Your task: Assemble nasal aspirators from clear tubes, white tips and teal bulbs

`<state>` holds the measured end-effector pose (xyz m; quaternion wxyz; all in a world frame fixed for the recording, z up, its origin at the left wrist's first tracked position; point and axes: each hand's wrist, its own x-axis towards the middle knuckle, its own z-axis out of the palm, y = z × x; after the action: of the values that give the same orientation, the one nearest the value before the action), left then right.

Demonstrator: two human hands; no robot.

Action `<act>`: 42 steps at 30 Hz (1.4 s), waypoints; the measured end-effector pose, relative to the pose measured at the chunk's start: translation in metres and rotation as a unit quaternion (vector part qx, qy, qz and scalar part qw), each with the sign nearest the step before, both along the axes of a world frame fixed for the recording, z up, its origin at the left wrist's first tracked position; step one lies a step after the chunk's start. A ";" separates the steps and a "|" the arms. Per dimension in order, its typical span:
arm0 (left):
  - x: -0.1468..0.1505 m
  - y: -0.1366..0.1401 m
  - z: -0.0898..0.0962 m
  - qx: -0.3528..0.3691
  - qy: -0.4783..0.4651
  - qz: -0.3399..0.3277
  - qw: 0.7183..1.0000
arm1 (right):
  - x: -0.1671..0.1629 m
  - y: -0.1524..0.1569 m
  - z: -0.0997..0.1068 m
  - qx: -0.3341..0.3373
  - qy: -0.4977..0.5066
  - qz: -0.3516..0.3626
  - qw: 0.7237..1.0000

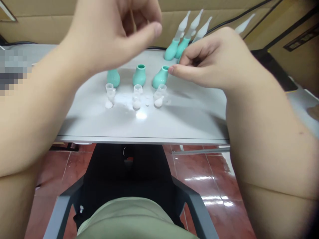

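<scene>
Bulbs [139, 78], teal and squat, are standing three in a row on the pale table [159, 127]. The right bulb [159, 79] and the middle one are showing open necks, while the left bulb [113, 79] is hiding its top behind the left hand [109, 39]. Just in front of them, translucent connectors [137, 89] and small white pieces [136, 105] are sitting in three clusters.

The right hand [216, 59] is bringing its thumb tip to the right bulb's rim, touching or nearly so; its fingers are curling, index and thumb parting slightly, and I cannot tell whether they are gripping anything. Above the table, the left hand is curling its fingers loosely, thumb extending toward them; whether it is holding something, I cannot tell.

Farther back, nasal aspirators [171, 49] are pointing long translucent tips upward, the right hand partly covering some. Behind these, a black cable [224, 21] is running along cardboard [45, 30]. Below, grey armrests [203, 205] are flanking a green garment [129, 215] above red floor tiles [196, 186].
</scene>
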<state>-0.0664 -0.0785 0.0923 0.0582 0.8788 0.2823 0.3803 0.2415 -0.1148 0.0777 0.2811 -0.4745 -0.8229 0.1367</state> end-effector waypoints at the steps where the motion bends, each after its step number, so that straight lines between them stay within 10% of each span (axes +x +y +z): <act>1: -0.008 0.005 0.002 0.014 -0.003 0.013 1.000 | 0.000 0.001 -0.002 0.001 0.002 -0.004 1.000; 10: -0.090 -0.011 -0.014 -0.012 0.034 0.185 0.982 | -0.008 -0.001 -0.005 0.064 0.040 -0.032 0.997; 18: -0.085 -0.004 -0.026 0.000 -0.030 0.040 0.999 | -0.030 -0.013 0.001 0.059 0.069 0.030 0.995; 26: -0.092 0.007 -0.033 -0.016 -0.028 -0.097 0.995 | -0.080 -0.025 0.035 0.041 -0.180 0.120 0.976; 42: -0.078 -0.028 -0.011 -0.163 0.208 -0.045 0.963 | -0.083 -0.003 -0.039 0.193 -0.179 0.278 0.924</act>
<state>-0.1447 -0.1062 0.0818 0.1575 0.9289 0.3066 0.1352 0.1586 -0.1175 0.0391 0.1662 -0.1799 -0.9687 -0.0395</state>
